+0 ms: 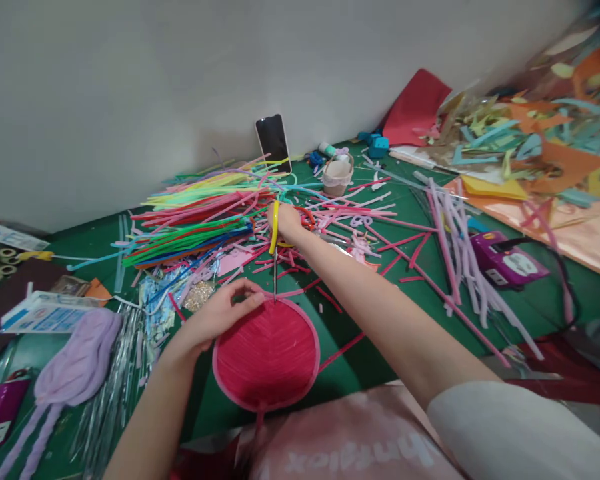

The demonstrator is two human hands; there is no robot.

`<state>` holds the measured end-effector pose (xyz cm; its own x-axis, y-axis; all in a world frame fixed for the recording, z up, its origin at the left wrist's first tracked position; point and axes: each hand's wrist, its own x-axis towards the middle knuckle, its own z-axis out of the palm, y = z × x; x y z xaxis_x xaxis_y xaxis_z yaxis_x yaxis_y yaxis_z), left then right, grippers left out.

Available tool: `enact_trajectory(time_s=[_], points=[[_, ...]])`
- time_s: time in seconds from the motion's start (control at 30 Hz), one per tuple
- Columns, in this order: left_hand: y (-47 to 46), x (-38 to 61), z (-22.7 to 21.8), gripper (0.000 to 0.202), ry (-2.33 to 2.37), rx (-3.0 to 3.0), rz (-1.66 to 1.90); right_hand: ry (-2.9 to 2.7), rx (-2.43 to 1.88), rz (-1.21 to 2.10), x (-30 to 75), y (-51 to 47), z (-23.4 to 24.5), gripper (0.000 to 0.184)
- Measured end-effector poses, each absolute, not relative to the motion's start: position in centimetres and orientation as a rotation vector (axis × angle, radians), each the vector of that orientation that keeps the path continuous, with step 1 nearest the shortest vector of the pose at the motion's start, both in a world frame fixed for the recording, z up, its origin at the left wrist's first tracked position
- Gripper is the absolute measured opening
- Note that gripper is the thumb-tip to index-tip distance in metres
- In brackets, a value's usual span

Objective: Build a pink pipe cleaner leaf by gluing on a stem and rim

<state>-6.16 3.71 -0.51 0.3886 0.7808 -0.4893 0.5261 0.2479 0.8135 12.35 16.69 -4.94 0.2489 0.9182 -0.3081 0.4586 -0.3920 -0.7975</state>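
My left hand [229, 308] pinches the upper left rim of a round, leaf-like red piece [267, 357], which looks made of fuzzy pipe cleaners. A pink border runs round it, and a stem points down toward me. My right hand [286, 225] is closed round the yellow handle of a pair of scissors [275, 272]. The blades point toward me, with their tips at the red piece's top edge, close to my left fingertips. A pink strand [297, 292] lies beside the tips. Whether the blades are parted cannot be made out.
Bundles of coloured pipe cleaners [195, 237] lie beyond my hands. A phone [274, 143] leans on the wall near a small basket [337, 175]. Lilac stems [463, 250] and a purple device [507, 260] are at right; a lilac braided piece [77, 357] lies left. Paper scraps [535, 147] fill the far right.
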Motion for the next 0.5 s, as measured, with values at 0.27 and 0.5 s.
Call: enact_trajectory(time_s=[0.27, 0.5], points=[[11.3, -0.6, -0.4, 0.081, 1.135, 1.068, 0.555, -1.253, -1.999, 1.067, 12.4, 15.8, -4.5, 0.036], [14.7, 2.5, -1.3, 0.053, 1.112, 1.018, 0.526, -1.335, -1.928, 1.005, 11.4, 15.2, -3.7, 0.035]])
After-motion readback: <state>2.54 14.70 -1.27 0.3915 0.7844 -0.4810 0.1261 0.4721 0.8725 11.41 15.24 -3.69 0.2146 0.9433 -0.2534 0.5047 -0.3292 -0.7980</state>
